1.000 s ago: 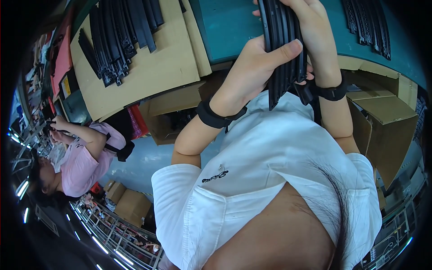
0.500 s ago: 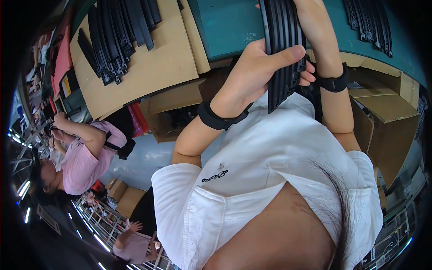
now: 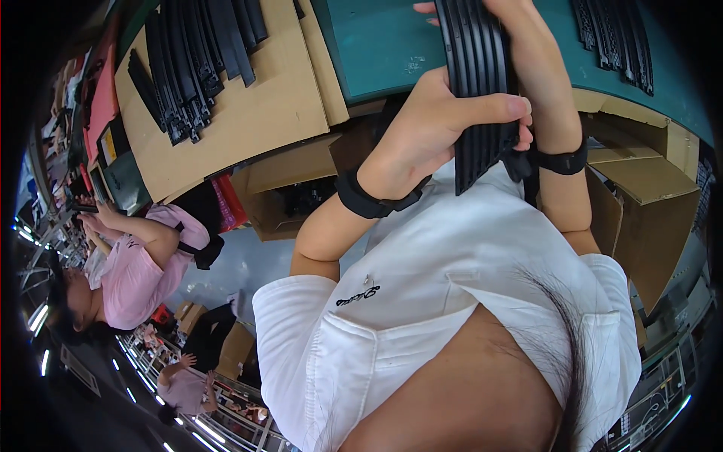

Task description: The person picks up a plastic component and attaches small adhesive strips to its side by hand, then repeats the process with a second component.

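Note:
A stack of several long black plastic strips (image 3: 477, 64), ribbed side by side, is held up over the front edge of the green table. My left hand (image 3: 444, 120) is closed around the lower part, its thumb lying across the strips and fingertips showing at the far side. Higher up, my right hand (image 3: 523, 34) wraps the stack from the right; some of its fingertips stick out past the left edge, while the rest is hidden behind the strips. The lower ends point toward my white top.
More black strips (image 3: 188, 64) lie on a cardboard sheet (image 3: 282, 98) at the left. Another group of strips (image 3: 616, 41) rests on the green table (image 3: 376, 45) at the right. Open cardboard boxes (image 3: 640, 162) stand below the table. Two people in pink (image 3: 147, 264) are at the left.
The stack has come slightly down and right with both hands. My left thumb now reaches further across it. Over at the left, the person lower in view has shifted left.

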A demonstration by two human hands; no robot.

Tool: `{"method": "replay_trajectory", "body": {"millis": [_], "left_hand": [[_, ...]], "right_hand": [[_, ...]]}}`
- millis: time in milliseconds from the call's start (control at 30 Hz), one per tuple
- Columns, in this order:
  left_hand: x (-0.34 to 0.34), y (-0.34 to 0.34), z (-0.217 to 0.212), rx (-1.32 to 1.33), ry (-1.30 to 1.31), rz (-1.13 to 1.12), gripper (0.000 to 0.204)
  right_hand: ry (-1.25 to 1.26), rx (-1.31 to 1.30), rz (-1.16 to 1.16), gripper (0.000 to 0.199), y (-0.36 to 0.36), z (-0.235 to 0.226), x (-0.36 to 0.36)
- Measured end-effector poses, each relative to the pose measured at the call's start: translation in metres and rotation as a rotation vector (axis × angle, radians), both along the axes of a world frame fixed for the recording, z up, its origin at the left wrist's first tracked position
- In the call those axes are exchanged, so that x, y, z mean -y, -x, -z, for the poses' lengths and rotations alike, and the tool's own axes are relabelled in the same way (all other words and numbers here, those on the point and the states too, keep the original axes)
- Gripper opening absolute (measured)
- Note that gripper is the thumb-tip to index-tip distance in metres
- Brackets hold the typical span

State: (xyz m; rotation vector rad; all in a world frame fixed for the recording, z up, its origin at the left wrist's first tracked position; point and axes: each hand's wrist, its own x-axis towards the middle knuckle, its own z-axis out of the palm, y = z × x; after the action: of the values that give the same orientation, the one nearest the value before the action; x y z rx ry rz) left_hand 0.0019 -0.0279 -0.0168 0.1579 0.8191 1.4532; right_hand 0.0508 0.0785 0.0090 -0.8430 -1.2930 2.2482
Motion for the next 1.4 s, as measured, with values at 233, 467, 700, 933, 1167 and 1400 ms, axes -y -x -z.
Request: {"method": "replay_trajectory", "body": {"millis": [233,467,700,933,1167,1400], "left_hand": [[-0.018,-0.025,0.013,0.484,-0.176,0.172,0.034],[-0.027,-0.029,0.025,0.723,-0.321,0.248,0.041],[-0.033,0.008,0.023,-1.298,0.062,0.114,0.026],[-0.058,0.013,0.066,-2.025,0.216,-0.459,0.014],[-0.072,0.01,0.077,-2.044,0.272,-0.49,0.01],[-0.079,0.01,0.088,-2.072,0.293,-0.52,0.011]], "right_hand": [[1.072,-0.973,-0.421,0.039,-0.016,0.057,-0.026],[1.228,-1.215,-0.312,0.045,-0.029,0.086,-0.05],[1.181,-1.203,-0.148,0.037,-0.057,0.076,-0.095],[1.058,-1.15,-0.032,0.037,-0.063,0.094,-0.115],[1.11,-1.046,-0.059,0.037,-0.056,0.099,-0.108],[1.141,-1.052,-0.017,0.034,-0.048,0.101,-0.098]]}}
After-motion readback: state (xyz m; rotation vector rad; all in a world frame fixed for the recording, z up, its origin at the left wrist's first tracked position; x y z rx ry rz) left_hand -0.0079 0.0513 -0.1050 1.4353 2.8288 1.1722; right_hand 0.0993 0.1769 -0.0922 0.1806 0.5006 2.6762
